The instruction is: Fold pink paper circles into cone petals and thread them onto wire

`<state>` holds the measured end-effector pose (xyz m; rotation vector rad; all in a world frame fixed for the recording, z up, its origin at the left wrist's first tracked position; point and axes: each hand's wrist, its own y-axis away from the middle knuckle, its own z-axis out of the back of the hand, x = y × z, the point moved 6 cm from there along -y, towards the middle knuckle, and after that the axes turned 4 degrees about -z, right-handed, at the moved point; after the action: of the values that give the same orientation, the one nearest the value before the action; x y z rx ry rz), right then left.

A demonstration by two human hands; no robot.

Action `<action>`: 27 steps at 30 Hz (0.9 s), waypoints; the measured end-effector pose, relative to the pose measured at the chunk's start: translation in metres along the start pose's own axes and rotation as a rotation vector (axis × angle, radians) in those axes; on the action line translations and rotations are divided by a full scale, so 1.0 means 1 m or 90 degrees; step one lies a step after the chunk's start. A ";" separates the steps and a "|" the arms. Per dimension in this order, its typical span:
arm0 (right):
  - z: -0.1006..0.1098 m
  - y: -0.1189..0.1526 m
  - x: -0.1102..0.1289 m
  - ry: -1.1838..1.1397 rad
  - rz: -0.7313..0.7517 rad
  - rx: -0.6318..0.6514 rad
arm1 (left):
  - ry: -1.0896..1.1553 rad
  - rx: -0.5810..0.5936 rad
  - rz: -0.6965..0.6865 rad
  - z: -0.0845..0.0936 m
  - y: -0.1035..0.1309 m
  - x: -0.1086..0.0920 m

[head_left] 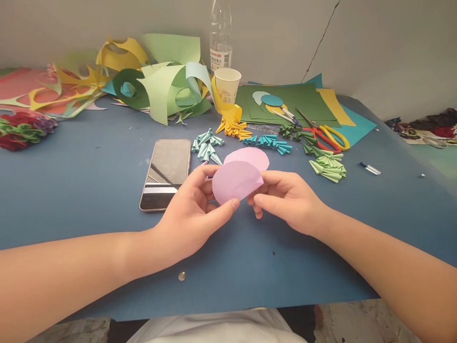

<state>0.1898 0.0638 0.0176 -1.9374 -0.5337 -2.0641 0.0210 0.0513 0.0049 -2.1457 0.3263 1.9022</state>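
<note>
A round piece of lilac paper [236, 181] is held up above the table between my two hands. My left hand [200, 205] grips it with the thumb at its lower edge and the fingers behind. At its right edge, where the paper is bent, my right hand [282, 197] pinches it. Behind it shows a pink paper circle [250, 155], partly covered by the lilac one. Small rolled paper cones lie beyond my hands: pale blue ones [207, 145], yellow ones [233, 127], teal ones [269, 142] and light green ones [328, 166].
A phone [166, 174] lies left of my hands. Paper offcuts [160, 90], a paper cup [227, 85] and a plastic bottle [220, 35] stand at the back. Right of them are dark green sheets [300, 102] and scissors [323, 136]. Paper flowers [26, 128] sit at far left.
</note>
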 end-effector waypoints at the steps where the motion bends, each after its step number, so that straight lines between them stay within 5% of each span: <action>1: -0.003 0.001 -0.001 -0.009 -0.002 0.016 | -0.007 0.005 -0.001 0.000 0.000 0.000; 9: -0.008 0.007 0.001 0.028 -0.017 0.008 | -0.061 0.051 0.000 -0.004 0.001 0.000; 17: -0.011 0.014 0.018 0.335 0.163 -0.026 | -0.180 0.114 -0.062 -0.009 0.000 -0.008; 27: -0.015 0.018 0.023 0.423 0.249 -0.035 | -0.298 0.144 -0.089 -0.012 -0.001 -0.011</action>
<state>0.1823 0.0425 0.0410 -1.1314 0.0490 -2.2696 0.0307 0.0480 0.0170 -1.4859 0.2706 2.0948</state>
